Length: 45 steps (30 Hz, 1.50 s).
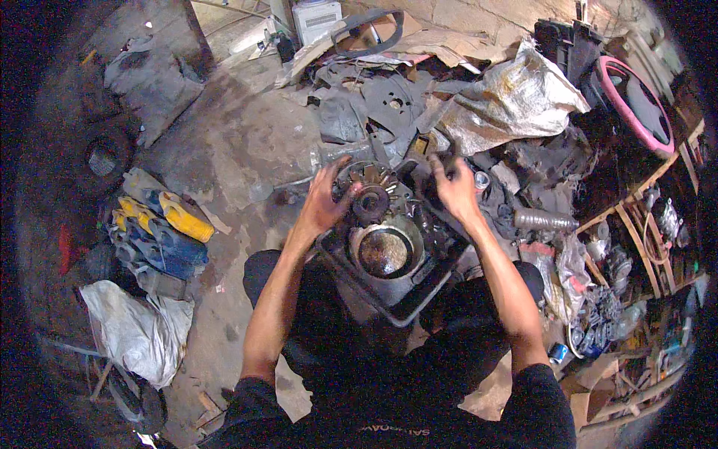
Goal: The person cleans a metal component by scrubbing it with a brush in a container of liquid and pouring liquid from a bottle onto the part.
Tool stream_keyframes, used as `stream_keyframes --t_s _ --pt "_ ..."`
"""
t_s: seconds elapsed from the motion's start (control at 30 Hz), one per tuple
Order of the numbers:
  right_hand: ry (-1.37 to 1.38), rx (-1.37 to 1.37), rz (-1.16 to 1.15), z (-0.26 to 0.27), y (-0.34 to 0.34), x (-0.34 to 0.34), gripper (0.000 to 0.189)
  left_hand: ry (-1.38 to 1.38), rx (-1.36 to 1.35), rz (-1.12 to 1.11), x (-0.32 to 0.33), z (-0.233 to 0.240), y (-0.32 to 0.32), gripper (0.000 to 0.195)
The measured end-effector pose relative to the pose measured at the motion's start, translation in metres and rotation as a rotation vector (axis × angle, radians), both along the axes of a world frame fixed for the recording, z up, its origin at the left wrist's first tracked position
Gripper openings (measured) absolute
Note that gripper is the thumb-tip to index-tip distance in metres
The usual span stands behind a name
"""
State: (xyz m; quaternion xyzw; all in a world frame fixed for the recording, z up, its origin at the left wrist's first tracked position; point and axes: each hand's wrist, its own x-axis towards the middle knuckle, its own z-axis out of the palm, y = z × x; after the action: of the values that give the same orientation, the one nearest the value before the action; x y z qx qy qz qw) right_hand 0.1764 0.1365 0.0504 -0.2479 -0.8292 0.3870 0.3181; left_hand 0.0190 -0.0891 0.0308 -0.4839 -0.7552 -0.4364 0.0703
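In front of me, between my knees, a dark tray (401,317) holds a round metal pan or ring (385,252) with brownish, wet-looking contents. Just beyond it is a greasy machine part with a round hub (371,205) and a finned, gear-like disc. My left hand (328,196) lies on the left side of this part, thumb near the hub, fingers around its far edge. Farther right, my right hand (453,182) is raised beside a dark object at the tray's far right; its fingers are blurred, and whether they hold anything is unclear.
Dark flat metal parts (387,101) and a dirty white sack (516,95) lie beyond the tray. A clear plastic bottle (545,219) is at right, near a blue can (558,353). Yellow-and-blue containers (185,216) and a white sack (143,331) stand left. A pink-rimmed oval object (636,106) is far right.
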Motion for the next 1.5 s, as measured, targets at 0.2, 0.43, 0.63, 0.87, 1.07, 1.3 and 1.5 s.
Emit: stream_keyframes --t_s 0.2,0.43,0.63,0.87,1.07,1.3,1.5 --pt "-0.06 0.054 -0.037 0.028 0.008 0.011 0.035 -0.01 0.051 -0.049 0.005 0.0 0.003 0.042" --pt "0.228 0.088 0.243 0.031 -0.02 0.002 0.036 -0.055 0.116 0.1 0.005 0.0 0.018 0.039" --pt "0.129 0.21 0.414 0.022 -0.034 -0.004 0.036 -0.184 0.099 0.195 0.012 0.007 0.014 0.033" --pt "0.245 0.433 0.47 0.026 -0.036 -0.017 0.03 -0.222 0.221 0.182 -0.002 -0.018 0.025 0.025" --pt "-0.044 0.18 0.328 0.012 -0.019 0.011 0.032 -0.081 0.252 0.121 0.006 -0.007 0.012 0.022" --pt "0.177 0.382 0.371 0.0 -0.042 -0.008 0.029 -0.087 0.208 0.098 0.008 -0.004 0.016 0.021" --pt "-0.095 0.308 0.31 -0.014 -0.032 0.038 0.028 -0.078 0.221 0.063 0.005 -0.01 0.023 0.021"
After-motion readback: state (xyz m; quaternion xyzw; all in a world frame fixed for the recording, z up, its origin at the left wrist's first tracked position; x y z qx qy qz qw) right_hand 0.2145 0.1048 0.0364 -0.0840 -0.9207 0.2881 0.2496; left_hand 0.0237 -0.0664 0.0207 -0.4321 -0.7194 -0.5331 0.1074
